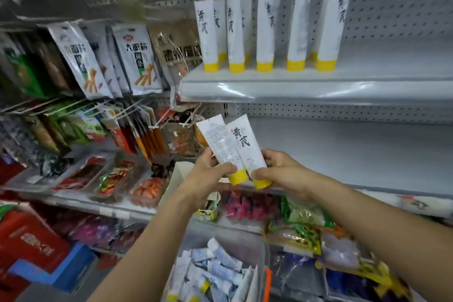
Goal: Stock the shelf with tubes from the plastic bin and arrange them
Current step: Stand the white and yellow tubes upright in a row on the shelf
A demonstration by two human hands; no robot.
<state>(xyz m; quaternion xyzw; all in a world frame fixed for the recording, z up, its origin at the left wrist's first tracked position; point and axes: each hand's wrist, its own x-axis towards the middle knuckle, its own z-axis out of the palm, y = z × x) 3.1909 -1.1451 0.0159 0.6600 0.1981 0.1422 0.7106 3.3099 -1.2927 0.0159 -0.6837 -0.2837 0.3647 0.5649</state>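
Left hand (208,174) grips the lower end of one tube (217,138), fingers curled round it just above the yellow cap, printed back side facing the camera. Right hand (282,174) grips a second tube (245,144) the same way, brush-lettered front facing out. Both tubes point up and lean left, caps down. They overlap between the hands, with the caps close together or touching. Well above both hands, the upper shelf (318,76) carries a row of standing tubes (264,32), upright on their caps with fronts out and uneven gaps. The shelf to the right of that row is free. Below the wrists, the plastic bin (264,257) holds more loose tubes. Snack bags (137,56) hang up and left of the left hand. Likely step: lift both tubes to the upper shelf. Risks: the tubes balance on narrow caps, so a knuckle or sleeve brushing the row could tip one into its neighbours. The left-hand tube would go up backwards unless turned. Placing both tubes at once leaves no free hand to steady a wobble. A pinch that low could also let the tall body swing and slip.
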